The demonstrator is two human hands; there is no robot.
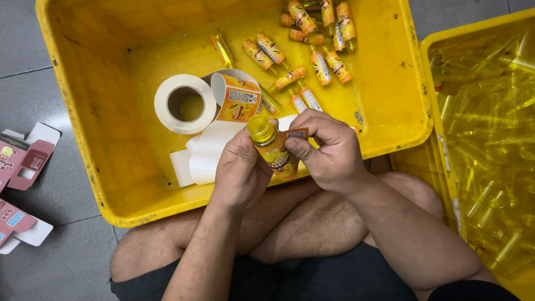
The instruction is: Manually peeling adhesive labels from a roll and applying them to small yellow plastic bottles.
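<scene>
On the grey floor [61, 262] at the far left lie a few flattened pink-and-white cartons [25, 161], apart from everything else. Next comes a big yellow crate [89, 111]. Near its middle a white label roll [185, 103] lies flat, with a strip of backing paper [209, 150] trailing toward the crate's near edge and one orange label [238, 98] curling up off it. A cluster of labelled small bottles [317, 33] lies in the crate's far right corner, spreading toward the centre.

Over the crate's near edge, the left hand [241, 173] is wrapped around a small yellow bottle [271, 146], fingers closed on its body, the yellow cap pointing up toward the camera. The right hand [329, 150] meets it from the other side, thumb and fingertips pinching an orange label's loose end [295, 134] against the bottle's side. Both hands hover above the person's crossed bare legs [312, 223].

At the far right a second yellow crate [426, 67] is full of unlabelled clear yellow bottles [490, 134], piled loosely.
</scene>
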